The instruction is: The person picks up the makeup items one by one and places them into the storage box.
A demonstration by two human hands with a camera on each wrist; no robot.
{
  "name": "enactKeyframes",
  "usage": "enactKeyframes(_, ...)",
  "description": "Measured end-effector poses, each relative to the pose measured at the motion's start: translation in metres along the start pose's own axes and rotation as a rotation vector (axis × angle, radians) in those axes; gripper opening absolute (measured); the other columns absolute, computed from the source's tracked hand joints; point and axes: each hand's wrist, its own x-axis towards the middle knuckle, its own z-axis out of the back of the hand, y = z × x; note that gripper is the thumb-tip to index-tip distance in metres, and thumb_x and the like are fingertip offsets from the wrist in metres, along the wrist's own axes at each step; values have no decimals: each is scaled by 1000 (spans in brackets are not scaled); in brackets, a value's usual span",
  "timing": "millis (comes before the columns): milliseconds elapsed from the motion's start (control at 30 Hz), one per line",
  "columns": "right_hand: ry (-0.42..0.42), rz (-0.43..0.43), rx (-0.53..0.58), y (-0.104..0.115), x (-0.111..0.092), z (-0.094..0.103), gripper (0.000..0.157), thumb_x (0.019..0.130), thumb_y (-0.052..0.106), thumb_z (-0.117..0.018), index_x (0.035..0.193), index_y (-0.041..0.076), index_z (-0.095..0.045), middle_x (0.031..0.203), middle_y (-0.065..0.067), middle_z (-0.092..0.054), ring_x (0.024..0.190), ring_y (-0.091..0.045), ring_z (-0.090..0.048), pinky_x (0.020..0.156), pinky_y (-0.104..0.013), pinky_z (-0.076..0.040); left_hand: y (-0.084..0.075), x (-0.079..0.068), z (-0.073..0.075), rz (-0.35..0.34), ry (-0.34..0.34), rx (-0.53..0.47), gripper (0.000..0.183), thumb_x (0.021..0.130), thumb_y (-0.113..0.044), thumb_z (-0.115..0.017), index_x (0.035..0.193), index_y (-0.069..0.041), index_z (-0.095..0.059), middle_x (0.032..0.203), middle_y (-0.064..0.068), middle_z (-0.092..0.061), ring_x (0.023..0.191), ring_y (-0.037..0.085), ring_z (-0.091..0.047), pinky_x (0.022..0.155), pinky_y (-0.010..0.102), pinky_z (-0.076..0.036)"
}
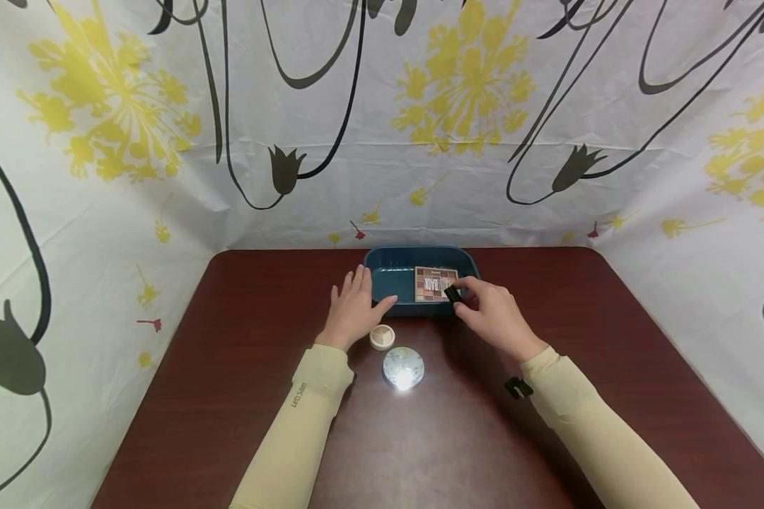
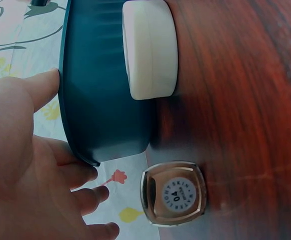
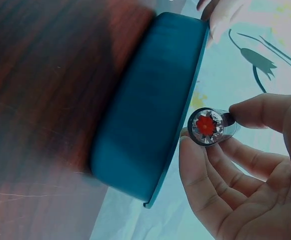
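Observation:
In the head view a teal tray (image 1: 391, 309) stands at the table's back, an eyeshadow palette (image 1: 428, 286) lying inside it. My left hand (image 1: 351, 309) rests at the tray's left end, fingers straight along the side and thumb at the front rim. Over the tray's right front corner, my right hand (image 1: 498, 316) pinches a small black tube (image 1: 453, 294), which looks like a lipstick. Its round end (image 3: 207, 126) faces the right wrist camera, clear and faceted with a red flower-like centre. A round white jar (image 1: 382, 337) sits just before the tray.
Nearer on the dark wooden table (image 1: 407, 452) lies a shiny round compact (image 1: 402, 367). A squarish bottle with a round label (image 2: 175, 194) shows beside the tray in the left wrist view; my left hand hides it from the head view. A patterned cloth (image 1: 356, 127) hangs behind.

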Motion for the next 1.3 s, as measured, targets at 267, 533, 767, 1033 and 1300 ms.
enactKeyframes(267, -14, 13, 3, 1, 10, 2, 36, 96, 20, -67, 131, 13, -63, 90, -1, -69, 69, -13, -62, 59, -36, -50, 1, 0, 0, -7, -5, -8, 95, 97, -67, -48, 161, -4, -16, 168, 13, -12, 153, 33, -9, 118, 61, -9)
enactKeyframes(533, -17, 2, 9, -1, 18, 1, 35, 96, 21, -68, 130, 15, -64, 91, -1, -68, 70, -14, -61, 60, -36, -51, 2, 0, 0, -6, -5, -11, 94, 97, -67, -48, 161, -4, -17, 167, 13, -13, 153, 32, -9, 118, 61, -11)
enactKeyframes(767, 4, -2, 7, 1, 27, 5, 34, 96, 21, -66, 130, 15, -63, 92, -2, -69, 66, -15, -61, 59, -36, -50, 1, 0, 3, -4, 6, -10, 95, 97, -67, -48, 161, -5, -16, 168, 12, -11, 153, 32, -8, 119, 60, -9)
enactKeyframes(1033, 36, -6, 11, 0, 39, 10, 35, 97, 20, -66, 131, 17, -62, 89, -1, -68, 64, -15, -61, 56, -37, -49, 1, 1, 4, -9, 3, -2, 96, 96, -68, -48, 161, -4, -17, 168, 12, -9, 153, 32, -9, 118, 60, -10)
enactKeyframes(1300, 109, -2, 12, -3, 49, 11, 34, 98, 19, -65, 132, 16, -61, 88, 0, -68, 67, -16, -62, 56, -38, -48, 3, 1, 3, -11, -2, -10, 96, 96, -67, -49, 161, -4, -18, 168, 12, -11, 153, 32, -8, 118, 61, -10)
